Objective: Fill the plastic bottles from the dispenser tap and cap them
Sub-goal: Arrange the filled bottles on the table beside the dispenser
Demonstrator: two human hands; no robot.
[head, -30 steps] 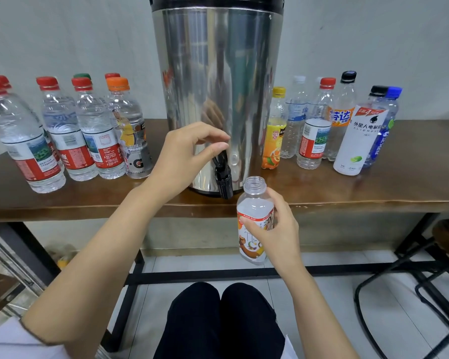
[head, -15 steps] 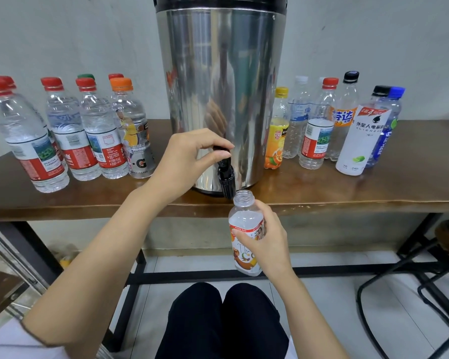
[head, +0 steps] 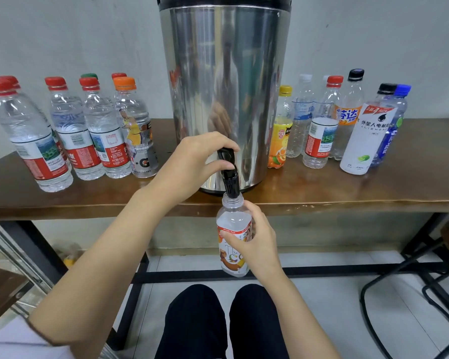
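Uncapped clear plastic bottle with orange-and-white label held upright just below the table edge, mouth placed right at the black tap, body gripped by the right hand, tap lever pinched by the left hand, tall stainless steel dispenser stood on brown wooden table, flanked by capped bottles.

Left grip pinches, right grip curls — far fingers seemingly wrapped.

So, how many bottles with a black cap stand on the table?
2. Both stand right of the steel dispenser: the orange-labelled bottle at the back, and the white bottle partly covering the blue-capped bottle. More may be hidden behind others.
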